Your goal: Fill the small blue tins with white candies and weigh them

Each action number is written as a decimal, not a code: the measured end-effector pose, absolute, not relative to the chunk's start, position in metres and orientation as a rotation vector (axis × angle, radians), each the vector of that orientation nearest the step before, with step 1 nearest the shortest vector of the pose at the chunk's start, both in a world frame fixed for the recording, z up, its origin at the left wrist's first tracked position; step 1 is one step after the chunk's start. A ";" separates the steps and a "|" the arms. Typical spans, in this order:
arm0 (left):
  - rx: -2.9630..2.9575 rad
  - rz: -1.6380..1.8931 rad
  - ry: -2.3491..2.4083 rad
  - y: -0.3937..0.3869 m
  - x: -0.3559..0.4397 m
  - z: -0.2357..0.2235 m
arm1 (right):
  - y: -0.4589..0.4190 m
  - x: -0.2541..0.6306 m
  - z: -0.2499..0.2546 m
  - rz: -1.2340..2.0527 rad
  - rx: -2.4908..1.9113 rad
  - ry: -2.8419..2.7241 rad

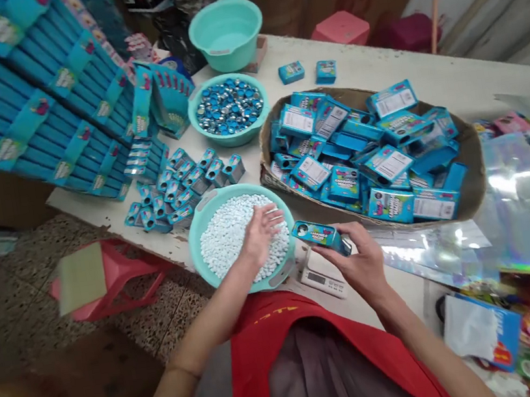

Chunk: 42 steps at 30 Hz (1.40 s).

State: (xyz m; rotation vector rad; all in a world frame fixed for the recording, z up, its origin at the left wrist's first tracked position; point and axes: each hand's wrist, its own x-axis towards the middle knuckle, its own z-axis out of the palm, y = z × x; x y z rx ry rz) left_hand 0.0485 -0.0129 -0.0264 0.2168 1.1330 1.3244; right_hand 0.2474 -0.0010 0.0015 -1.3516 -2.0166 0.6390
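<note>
My left hand [261,235] is over a turquoise basin [196,244] filled with small white candies [225,233]. Its fingers are stretched out, and nothing shows in the palm. To the right of the basin's rim, my right hand [363,262] grips a small blue candy box [318,234] from its far end. The box lies on its side with a round dark hole at the end facing the basin. Below it a white digital scale [322,276] stands on the table, partly hidden by the right hand and box.
A cardboard tray [475,185] heaped with blue boxes stands at the right. Several small boxes with holes [184,183] cluster left. Behind are a basin of blue and silver caps [230,106] and another turquoise basin [226,33]. Stacked blue display boxes [31,113] rise at the left.
</note>
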 end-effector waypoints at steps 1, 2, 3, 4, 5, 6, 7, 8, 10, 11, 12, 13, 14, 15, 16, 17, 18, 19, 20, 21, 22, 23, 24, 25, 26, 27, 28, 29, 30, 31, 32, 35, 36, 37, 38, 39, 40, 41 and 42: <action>0.149 1.323 1.054 -0.009 0.055 -0.023 | 0.003 0.238 0.007 0.618 -1.303 -2.113; 0.070 1.323 1.016 -0.005 0.060 -0.021 | 0.007 0.230 0.010 0.604 -1.271 -2.198; -0.015 1.321 1.003 -0.002 0.062 -0.021 | 0.010 0.223 0.010 0.598 -1.252 -2.265; -0.099 1.319 1.003 0.000 0.063 -0.023 | 0.012 0.219 0.009 0.594 -1.245 -2.308; -0.171 1.324 1.003 0.001 0.063 -0.026 | 0.013 0.215 0.006 0.588 -1.246 -2.328; -0.227 1.345 1.001 0.002 0.062 -0.030 | 0.014 0.214 0.003 0.575 -1.257 -2.330; -0.266 1.378 0.998 0.002 0.061 -0.033 | 0.014 0.213 -0.001 0.562 -1.273 -2.327; -0.289 1.411 0.997 0.001 0.060 -0.037 | 0.014 0.213 -0.003 0.559 -1.286 -2.324; -0.316 1.426 1.002 0.000 0.060 -0.042 | 0.013 0.214 -0.006 0.593 -1.312 -2.319; -0.328 1.401 1.005 0.000 0.061 -0.043 | 0.013 0.214 -0.007 0.626 -1.326 -2.312; -0.336 1.369 1.002 0.000 0.062 -0.044 | 0.012 0.214 -0.007 0.664 -1.341 -2.294; -0.337 1.345 0.995 0.000 0.063 -0.044 | 0.012 0.215 -0.007 0.705 -1.360 -2.261; -0.332 1.341 0.994 0.000 0.064 -0.044 | 0.011 0.216 -0.006 0.747 -1.380 -2.212; -0.318 1.349 1.003 0.000 0.063 -0.043 | 0.010 0.218 -0.007 0.796 -1.397 -2.150; -0.293 1.355 1.026 0.000 0.061 -0.042 | 0.008 0.222 -0.007 0.848 -1.418 -2.076; -0.249 1.357 1.062 -0.001 0.058 -0.041 | 0.006 0.227 -0.009 0.902 -1.445 -1.991; -0.171 1.351 1.116 -0.003 0.052 -0.040 | 0.004 0.235 -0.011 0.957 -1.477 -1.898; -0.046 1.339 1.193 -0.005 0.044 -0.039 | 0.001 0.245 -0.014 1.016 -1.511 -1.803; 0.117 1.325 1.302 -0.009 0.034 -0.039 | -0.003 0.256 -0.018 1.072 -1.544 -1.712; 0.306 1.310 1.435 -0.012 0.023 -0.040 | -0.007 0.269 -0.023 1.116 -1.578 -1.630; 0.512 1.288 1.587 -0.016 0.012 -0.042 | -0.012 0.281 -0.029 1.143 -1.611 -1.564; 0.682 1.257 1.755 -0.019 0.001 -0.046 | -0.017 0.294 -0.035 1.151 -1.641 -1.518; 0.803 1.211 1.877 -0.022 -0.010 -0.051 | -0.022 0.305 -0.041 1.142 -1.669 -1.492; 0.867 1.157 1.940 -0.024 -0.018 -0.056 | -0.026 0.314 -0.047 1.125 -1.697 -1.484; 0.894 1.110 1.969 -0.026 -0.025 -0.062 | -0.031 0.321 -0.054 1.106 -1.725 -1.488; 0.903 1.072 1.972 -0.028 -0.029 -0.066 | -0.035 0.326 -0.060 1.093 -1.748 -1.495; 0.901 1.046 1.970 -0.029 -0.032 -0.070 | -0.038 0.329 -0.065 1.088 -1.764 -1.500; 0.897 1.038 1.971 -0.030 -0.032 -0.072 | -0.041 0.331 -0.070 1.085 -1.773 -1.503; 0.894 1.043 1.975 -0.031 -0.032 -0.073 | -0.044 0.331 -0.073 1.082 -1.774 -1.508; 0.890 1.054 1.978 -0.032 -0.031 -0.072 | -0.046 0.332 -0.076 1.075 -1.770 -1.519; 0.878 1.069 1.976 -0.032 -0.030 -0.071 | -0.049 0.332 -0.078 1.063 -1.761 -1.533; 0.823 1.104 1.979 -0.032 -0.028 -0.068 | -0.053 0.338 -0.078 1.029 -1.733 -1.520; 0.807 1.113 1.987 -0.032 -0.029 -0.067 | -0.054 0.342 -0.078 1.020 -1.732 -1.481; 0.792 1.123 1.994 -0.032 -0.029 -0.067 | -0.054 0.347 -0.078 1.012 -1.741 -1.428; 0.781 1.133 1.997 -0.032 -0.029 -0.066 | -0.054 0.351 -0.078 1.001 -1.757 -1.373; 0.771 1.138 1.995 -0.032 -0.030 -0.066 | -0.053 0.355 -0.078 0.987 -1.779 -1.326; 0.763 1.140 1.992 -0.032 -0.030 -0.065 | -0.052 0.358 -0.078 0.976 -1.800 -1.291; 0.755 1.139 1.988 -0.032 -0.029 -0.065 | -0.051 0.361 -0.078 0.968 -1.816 -1.270; 0.748 1.133 1.982 -0.032 -0.029 -0.065 | -0.050 0.362 -0.078 0.967 -1.823 -1.260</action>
